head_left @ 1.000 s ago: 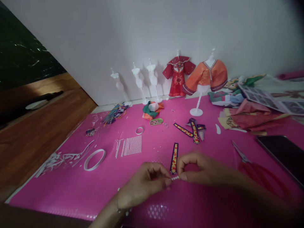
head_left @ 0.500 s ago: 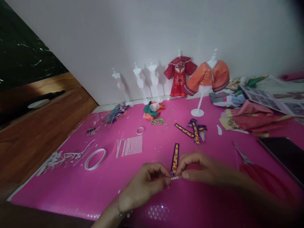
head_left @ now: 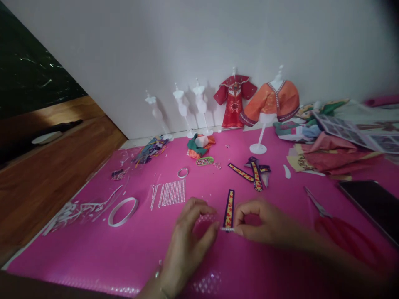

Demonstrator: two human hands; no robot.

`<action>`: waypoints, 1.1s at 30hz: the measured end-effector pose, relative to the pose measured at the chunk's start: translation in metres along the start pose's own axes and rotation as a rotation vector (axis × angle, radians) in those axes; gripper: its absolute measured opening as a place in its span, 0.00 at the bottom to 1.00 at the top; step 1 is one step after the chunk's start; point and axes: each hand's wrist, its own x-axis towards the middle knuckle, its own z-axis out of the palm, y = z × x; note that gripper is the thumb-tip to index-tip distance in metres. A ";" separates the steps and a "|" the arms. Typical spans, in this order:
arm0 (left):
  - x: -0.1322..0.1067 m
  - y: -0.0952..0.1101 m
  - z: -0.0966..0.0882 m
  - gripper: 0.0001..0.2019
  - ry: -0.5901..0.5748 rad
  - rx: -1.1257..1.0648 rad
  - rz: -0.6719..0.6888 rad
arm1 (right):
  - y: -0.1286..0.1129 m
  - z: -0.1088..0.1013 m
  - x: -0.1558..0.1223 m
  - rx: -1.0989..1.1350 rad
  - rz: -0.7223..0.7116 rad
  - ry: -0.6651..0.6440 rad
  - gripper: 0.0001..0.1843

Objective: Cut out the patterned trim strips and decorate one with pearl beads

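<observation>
A narrow patterned strip (head_left: 229,206), dark-edged with yellow and red, lies on the pink mat (head_left: 93,249) in front of me. Across its near end sits a short row of white beads (head_left: 227,229). My right hand (head_left: 264,222) pinches the right end of that bead row between thumb and forefinger. My left hand (head_left: 190,234) rests its fingertips at the left end, its fingers loosely stretched over the mat. A sheet of bead rows (head_left: 171,193) lies just beyond my left hand.
A tape ring (head_left: 122,211) and white scraps (head_left: 75,209) lie to the left. More patterned strips (head_left: 253,171), red-handled scissors (head_left: 336,226) and a dark phone (head_left: 372,205) lie right. Dressed doll stands (head_left: 271,104) and bare stands (head_left: 182,109) line the wall. Fabric pieces (head_left: 330,153) pile at the back right.
Both hands moved slightly forward and lowered the bead row onto the near end of the strip. My left hand's fingers have opened out from a pinch.
</observation>
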 end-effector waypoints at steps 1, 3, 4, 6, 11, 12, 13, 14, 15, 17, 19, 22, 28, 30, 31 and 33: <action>-0.003 0.002 0.002 0.06 0.019 0.062 0.052 | 0.000 0.000 0.000 0.000 -0.011 0.003 0.05; -0.009 0.007 0.006 0.06 -0.004 0.155 0.112 | 0.001 0.001 0.000 -0.003 -0.030 0.013 0.06; -0.011 0.009 0.007 0.06 -0.010 0.193 0.132 | 0.002 0.002 0.000 -0.007 -0.039 0.019 0.07; -0.014 0.012 0.011 0.06 -0.006 0.253 0.156 | 0.002 0.003 0.000 -0.019 -0.061 0.040 0.07; -0.013 0.012 0.016 0.08 -0.011 0.259 0.128 | 0.004 0.004 0.000 -0.055 -0.137 0.067 0.07; -0.012 0.012 0.016 0.08 -0.014 0.250 0.121 | 0.004 0.005 0.000 -0.069 -0.150 0.074 0.08; -0.012 0.012 0.016 0.08 -0.017 0.241 0.117 | 0.005 0.005 0.000 -0.086 -0.163 0.085 0.08; -0.011 0.013 0.016 0.08 -0.018 0.236 0.115 | 0.005 0.006 0.000 -0.103 -0.175 0.093 0.08; -0.011 0.013 0.016 0.08 -0.016 0.234 0.119 | 0.005 0.006 0.000 -0.119 -0.190 0.101 0.08; -0.010 0.014 0.016 0.08 -0.009 0.237 0.130 | 0.006 0.007 0.000 -0.137 -0.218 0.109 0.08; -0.009 0.015 0.016 0.08 -0.008 0.245 0.138 | 0.006 0.007 0.000 -0.148 -0.244 0.119 0.08; -0.008 0.015 0.016 0.08 -0.012 0.249 0.133 | 0.006 0.007 0.000 -0.168 -0.274 0.132 0.08; -0.006 0.016 0.017 0.09 -0.004 0.233 0.125 | 0.007 0.008 0.000 -0.184 -0.298 0.140 0.08; -0.005 0.017 0.018 0.09 0.000 0.230 0.121 | 0.008 0.008 0.001 -0.182 -0.299 0.147 0.09; -0.005 0.017 0.018 0.09 0.000 0.226 0.117 | 0.008 0.008 0.001 -0.182 -0.299 0.148 0.08; -0.004 0.017 0.018 0.09 -0.006 0.217 0.109 | 0.008 0.008 0.001 -0.186 -0.289 0.143 0.09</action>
